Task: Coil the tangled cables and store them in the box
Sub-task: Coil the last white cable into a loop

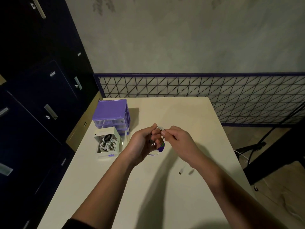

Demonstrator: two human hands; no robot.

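Head view: both hands raised over the middle of the cream desk (165,187). Left hand (145,142) has fingers curled round a small coil of white cable (160,129), thumb up. Right hand (177,138) pinches the same cable at the top of the coil, thumb and forefinger closed on it. Loose end of the cable trails under the right wrist; its plug (181,171) hangs just above the desk or lies on it, can't tell which. Purple-and-white item (158,150) on the desk, mostly hidden by the left hand.

Open white box (108,142) sits on the desk left of the hands, apart from them, with coiled white and black cables (107,143) inside. Purple drawer unit (111,115) right behind the box, touching or nearly so. Dark lockers (41,96) on the left, wire grid panel (214,95) behind the desk.
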